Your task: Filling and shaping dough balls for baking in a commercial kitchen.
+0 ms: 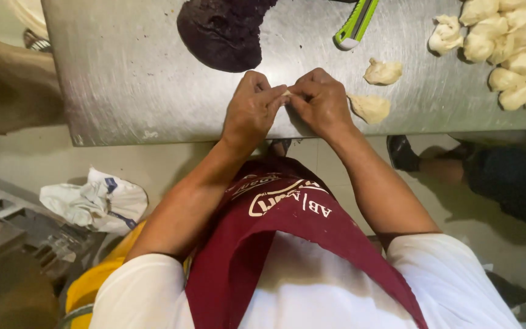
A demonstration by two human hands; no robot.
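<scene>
Dough piece [287, 93] pinched between fingers of left hand [252, 109], right hand [322, 101].

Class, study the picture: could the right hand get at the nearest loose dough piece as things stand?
Probably yes. The dough piece lies on the table right beside the right hand, nothing between, though both hands are pinching a small dough bit.

two hands [251, 109], one dark paste mound [223, 30], two loose dough pieces [383, 72], one scraper [355, 24].

- Table [129, 91]: dull silver steel.
- Paste [220, 33], far left: near-black brown.
- Dough balls [518, 55], far right: pale cream.
- Tool [355, 24]: lime green and grey.
- Apron [287, 231]: maroon with cream lettering.
- Shirt [312, 286]: white.
</scene>
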